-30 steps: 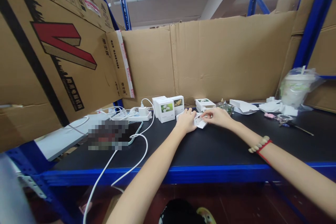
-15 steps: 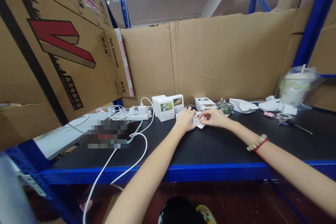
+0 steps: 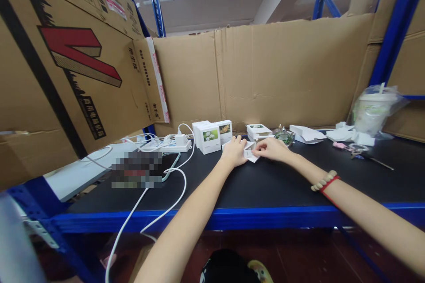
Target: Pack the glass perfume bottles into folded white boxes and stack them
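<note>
On the black tabletop, my left hand (image 3: 235, 151) rests over a small white paper box (image 3: 251, 155) with open flaps, its fingers wrapped on the box. From the right, my right hand (image 3: 270, 149) has thumb and forefinger pinched at the box's right edge. Printing shows on the flap between my hands. Just behind my left hand stand white boxes with flower pictures (image 3: 210, 139). Another white flower box (image 3: 259, 131) lies behind my right hand, beside clear glass bottles with green inside (image 3: 283, 136).
At the left are a power strip (image 3: 181, 142), a white cable (image 3: 185, 181) and a partly blurred phone (image 3: 171, 163). Folded white papers (image 3: 307, 134), keys (image 3: 360, 154) and a bagged cup (image 3: 374, 112) sit at the right. Cardboard walls (image 3: 292, 66) enclose the back.
Both hands have stayed nearly in place. My right fingers have shifted very slightly at the box's edge, and more of the white flap shows.
</note>
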Motion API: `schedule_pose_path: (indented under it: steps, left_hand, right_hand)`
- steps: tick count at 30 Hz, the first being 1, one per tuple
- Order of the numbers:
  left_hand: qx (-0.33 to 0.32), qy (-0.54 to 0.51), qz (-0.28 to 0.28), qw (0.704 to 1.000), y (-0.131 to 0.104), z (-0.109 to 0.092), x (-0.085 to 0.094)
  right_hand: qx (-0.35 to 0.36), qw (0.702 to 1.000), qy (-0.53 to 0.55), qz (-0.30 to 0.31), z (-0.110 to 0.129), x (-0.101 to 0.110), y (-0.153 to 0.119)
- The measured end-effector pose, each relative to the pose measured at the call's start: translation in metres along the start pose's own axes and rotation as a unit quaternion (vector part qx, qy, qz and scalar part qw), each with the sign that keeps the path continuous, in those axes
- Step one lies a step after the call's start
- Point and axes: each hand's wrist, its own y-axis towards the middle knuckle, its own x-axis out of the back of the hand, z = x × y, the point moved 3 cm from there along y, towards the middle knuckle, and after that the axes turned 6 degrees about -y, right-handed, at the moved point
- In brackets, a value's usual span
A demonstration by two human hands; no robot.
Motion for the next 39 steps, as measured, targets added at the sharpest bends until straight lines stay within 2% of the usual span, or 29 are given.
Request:
schedule_pose_path:
  steps: [2,4,8,10,19,25,27,32,39]
  left_hand:
    - [0.0,0.006,0.0,1.0,0.0,-0.001,0.0]
    - [-0.014,0.021,-0.003,1.0,0.0,-0.003,0.0]
    - [-0.096,0.061,-0.006,0.993,0.0,-0.01,0.0]
    - [-0.115,0.066,0.004,0.991,0.0,-0.012,-0.001]
    - [-0.072,0.052,-0.006,0.996,0.0,-0.009,0.002]
    - [-0.054,0.042,-0.027,0.997,0.0,-0.001,0.003]
    - [-0.058,0.047,-0.017,0.997,0.0,-0.001,0.002]
    - [-0.081,0.054,0.0,0.995,-0.002,-0.005,0.002]
    - [-0.089,0.058,0.008,0.994,-0.001,-0.006,0.003]
  right_hand:
    - [-0.014,1.0,-0.002,-0.026,-0.002,-0.001,0.001]
    - [-0.012,1.0,0.008,-0.027,-0.003,-0.006,0.003]
    - [0.011,0.999,0.03,-0.043,-0.002,-0.015,0.005]
    - [0.019,0.997,0.043,-0.057,-0.001,-0.017,0.006]
    - [0.036,0.995,0.087,-0.045,-0.006,-0.009,0.01]
    - [0.1,0.988,0.106,-0.058,-0.026,0.004,0.011]
    - [0.114,0.987,0.108,-0.046,-0.031,0.003,0.01]
    - [0.096,0.991,0.087,0.034,-0.026,-0.007,0.009]
    - [0.11,0.987,0.089,0.081,-0.012,-0.01,0.006]
